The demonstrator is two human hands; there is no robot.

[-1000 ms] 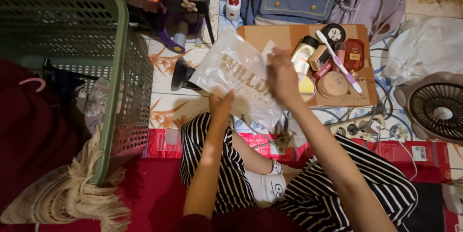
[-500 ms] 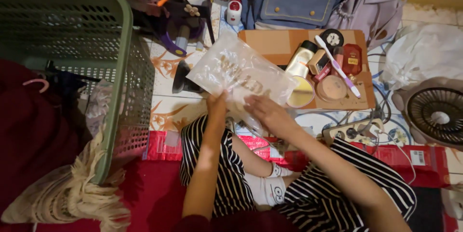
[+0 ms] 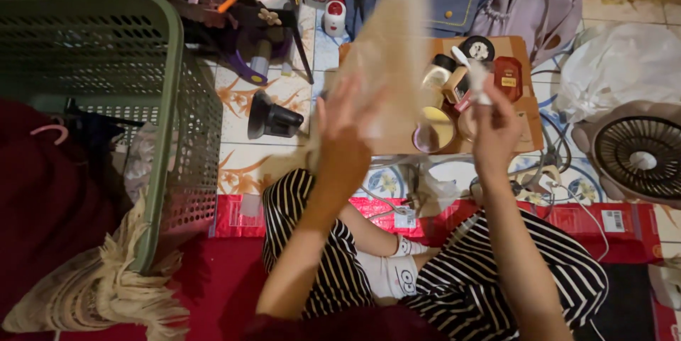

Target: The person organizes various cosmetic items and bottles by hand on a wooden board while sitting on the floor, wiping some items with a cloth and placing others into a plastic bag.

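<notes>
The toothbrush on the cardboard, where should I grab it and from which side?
Grip the toothbrush by its bare white handle near the far end, coming straight down from above. It lies flat across small cosmetics jars on the cardboard, and the right hand covers its nearer end, so only the far stretch is free. That is a judgement.

I see patterned floor tiles (image 3: 245, 96) under warm, dim light. Left of them stands a green laundry basket (image 3: 170, 100); a red mat (image 3: 234, 217) lies just below.
</notes>
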